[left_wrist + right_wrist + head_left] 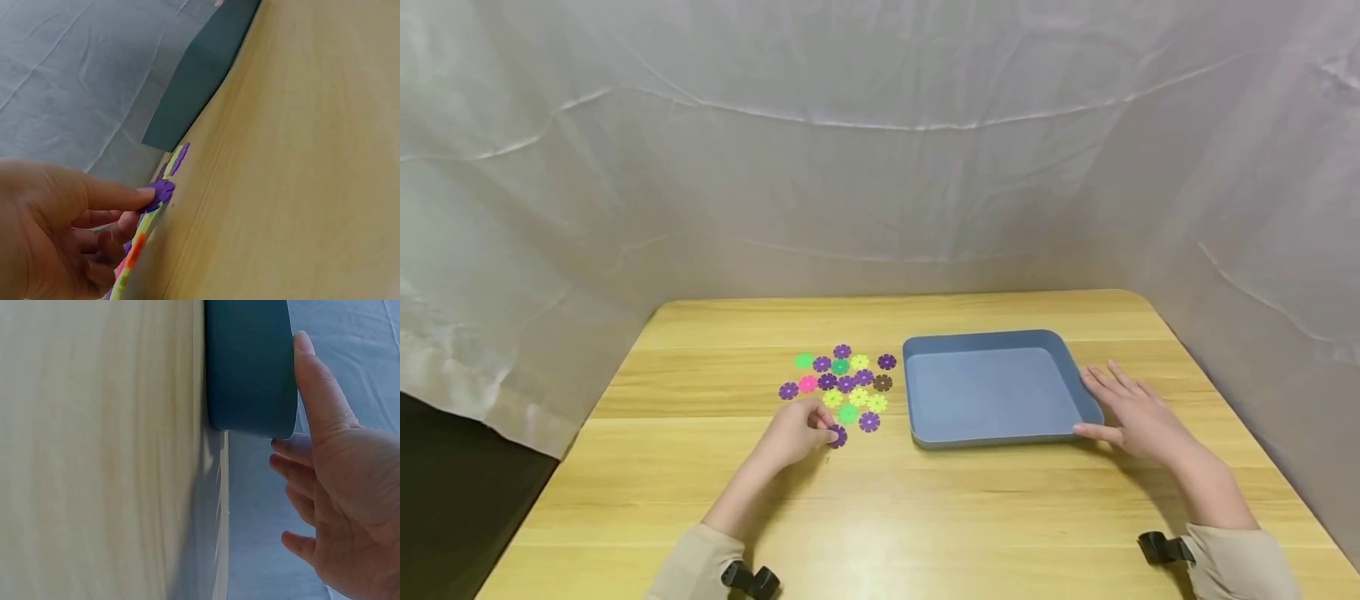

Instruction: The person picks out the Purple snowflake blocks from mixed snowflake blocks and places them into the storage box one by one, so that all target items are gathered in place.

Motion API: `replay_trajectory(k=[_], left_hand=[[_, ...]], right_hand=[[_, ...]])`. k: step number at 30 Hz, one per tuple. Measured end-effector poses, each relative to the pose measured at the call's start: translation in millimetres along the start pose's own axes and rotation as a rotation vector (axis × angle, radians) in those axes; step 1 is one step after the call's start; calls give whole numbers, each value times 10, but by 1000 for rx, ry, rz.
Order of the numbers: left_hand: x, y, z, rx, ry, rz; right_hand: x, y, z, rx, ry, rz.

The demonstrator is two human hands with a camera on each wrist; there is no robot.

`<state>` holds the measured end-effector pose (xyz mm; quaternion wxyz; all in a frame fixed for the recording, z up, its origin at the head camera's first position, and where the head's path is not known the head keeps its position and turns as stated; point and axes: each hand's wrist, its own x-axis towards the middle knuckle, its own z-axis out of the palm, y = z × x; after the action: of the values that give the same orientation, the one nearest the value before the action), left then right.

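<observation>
"What has the left hand (795,433), left of the tray (992,393)?"

"One purple disc (840,436), pinched between thumb and finger beside the loose discs (852,397). I'd want a light grip near the edge."

"And at the tray's right end?"

"The right hand (1138,422), fingers spread and grasping nothing, touches the rim; gentle steadying should do."

"Any view adding something?"

"The left wrist view shows curled lower fingers that the head view hides."

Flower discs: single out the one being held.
The purple disc pinched in the left hand; the other discs lie unheld on the table.
</observation>
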<state>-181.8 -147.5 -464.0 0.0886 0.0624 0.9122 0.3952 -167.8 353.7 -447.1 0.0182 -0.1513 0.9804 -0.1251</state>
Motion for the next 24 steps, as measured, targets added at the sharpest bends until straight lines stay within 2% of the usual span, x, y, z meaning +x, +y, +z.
replay_trajectory(k=[5, 8, 14, 20, 24], left_hand=[[33, -34, -29, -110, -46, -37], [54, -62, -49, -147, -61, -46], [97, -80, -124, -214, -120, -30], [163, -6, -234, -307, -148, -5], [220, 103, -283, -390, -171, 8]], right_hand=[[-1, 5, -14, -14, 2, -6], [3, -1, -5, -14, 12, -10], [1, -16, -5, 5, 4, -6], [7, -19, -10, 5, -8, -4], [3, -14, -13, 12, -4, -14]])
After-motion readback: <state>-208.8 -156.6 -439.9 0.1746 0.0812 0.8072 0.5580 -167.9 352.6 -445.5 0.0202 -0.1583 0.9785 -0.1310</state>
